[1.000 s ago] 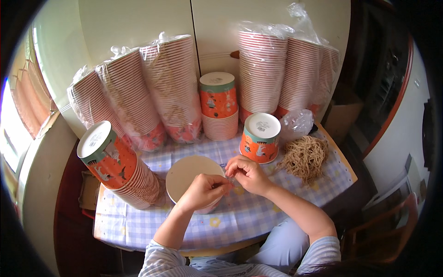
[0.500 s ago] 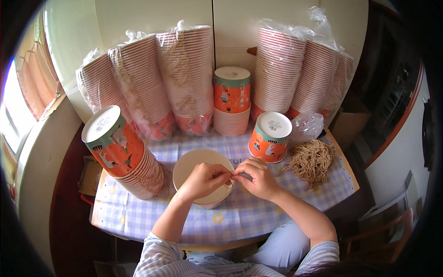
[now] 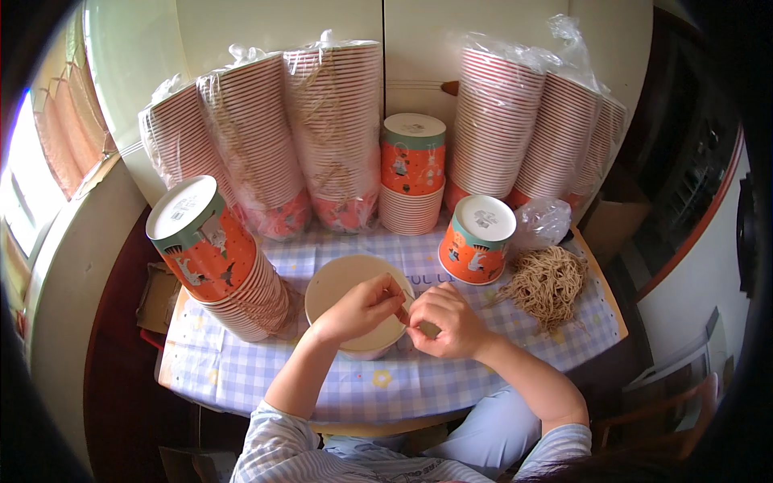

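Tub [image 3: 338, 280], open end up, on checked tablecloth [image 3: 270, 378]; partly under left hand [image 3: 361, 312], left of right hand [image 3: 448, 324]. Both hands: fingertips pressed together, anything pinched too small to tell. Beyond: upturned cup [image 3: 477, 251], tan string heap [image 3: 549, 283].

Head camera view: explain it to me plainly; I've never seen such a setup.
There is no machine: these are a person's bare hands, seen from above by a fisheye camera worn on the head, so straight edges bend. On the checked tablecloth sit upturned paper tubs: one stack at left, another stack farther back, and a single tub toward the right, near a clear bag and tangled tan cord. Plastic-wrapped stacks line the back. The left hand and right hand come close together at the right side of an open tub, each in a pinching grip. A thin strand seems held there, too small to be sure.
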### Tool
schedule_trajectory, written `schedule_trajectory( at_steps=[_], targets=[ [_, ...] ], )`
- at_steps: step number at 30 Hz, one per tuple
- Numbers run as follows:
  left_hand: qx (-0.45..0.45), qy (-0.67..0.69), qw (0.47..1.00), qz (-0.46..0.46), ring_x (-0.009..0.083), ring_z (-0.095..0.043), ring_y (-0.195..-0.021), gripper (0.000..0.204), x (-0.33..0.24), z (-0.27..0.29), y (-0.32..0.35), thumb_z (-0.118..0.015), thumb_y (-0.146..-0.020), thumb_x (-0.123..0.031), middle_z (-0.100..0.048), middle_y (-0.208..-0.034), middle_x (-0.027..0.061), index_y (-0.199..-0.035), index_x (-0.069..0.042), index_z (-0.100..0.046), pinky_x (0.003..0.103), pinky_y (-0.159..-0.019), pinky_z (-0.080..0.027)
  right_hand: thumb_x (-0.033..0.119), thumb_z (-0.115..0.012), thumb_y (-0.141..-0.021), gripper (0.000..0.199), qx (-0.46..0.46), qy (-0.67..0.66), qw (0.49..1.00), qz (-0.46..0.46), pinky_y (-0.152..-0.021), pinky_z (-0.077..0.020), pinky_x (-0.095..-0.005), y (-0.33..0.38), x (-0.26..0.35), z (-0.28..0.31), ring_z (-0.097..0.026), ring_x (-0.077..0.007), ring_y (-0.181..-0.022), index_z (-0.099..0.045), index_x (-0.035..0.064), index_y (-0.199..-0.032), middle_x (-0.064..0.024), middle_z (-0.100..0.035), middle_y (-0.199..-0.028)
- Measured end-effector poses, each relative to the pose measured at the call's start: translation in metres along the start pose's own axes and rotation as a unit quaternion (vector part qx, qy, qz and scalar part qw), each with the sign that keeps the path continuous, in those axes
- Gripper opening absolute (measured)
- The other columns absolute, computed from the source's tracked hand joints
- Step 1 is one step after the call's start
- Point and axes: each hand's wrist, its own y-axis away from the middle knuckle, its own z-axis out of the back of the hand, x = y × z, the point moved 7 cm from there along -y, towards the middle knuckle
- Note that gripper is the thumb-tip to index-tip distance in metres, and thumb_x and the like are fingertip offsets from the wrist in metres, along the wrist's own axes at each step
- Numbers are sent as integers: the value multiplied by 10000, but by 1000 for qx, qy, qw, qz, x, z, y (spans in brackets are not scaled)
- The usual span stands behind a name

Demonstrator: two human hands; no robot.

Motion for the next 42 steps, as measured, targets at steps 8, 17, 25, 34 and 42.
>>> schedule_trajectory(
  at_steps=[8,17,25,34,42],
  targets=[
    [-13,-122,992,-30,126,-550,-644,115,-10,3,2,-601,-754,-84,-593,-700,76,-795,3,-536,254,-596,-453,115,-685,-594,184,40,70,995,57,-651,-368,-290,4,13,-18,-528,-148,-714,-532,115,-695,16,-542,-731],
    [-50,-224,973,-26,214,-613,-654,126,-18,4,5,-626,-713,-103,-619,-710,107,-779,-15,-565,301,-588,-471,123,-688,-688,348,-31,-57,992,-112,-773,-422,-349,3,-22,-4,-545,-250,-817,-476,54,-955,-85,-551,-928],
    [-55,-246,967,-38,227,-625,-678,142,-23,0,4,-624,-728,-127,-628,-729,119,-789,-13,-563,305,-603,-483,77,-637,-751,312,28,-147,962,-230,-749,-467,-324,13,-38,-21,-595,-236,-852,-448,24,-994,-115,-589,-937],
    [-65,-156,986,10,248,-636,-702,191,1,5,2,-571,-757,-130,-629,-740,169,-867,15,-512,310,-610,-489,31,-647,-686,267,-9,-46,983,-178,-671,-457,-336,11,-31,-17,-608,-239,-747,-499,52,-907,-81,-619,-782],
    [-55,-305,951,17,262,-618,-705,165,-18,4,6,-569,-726,-141,-627,-756,128,-826,-10,-565,343,-638,-478,0,-643,-717,256,-34,-199,934,-294,-666,-443,-221,22,-55,-22,-542,-86,-741,-465,29,-899,-28,-561,-814]
  ],
)
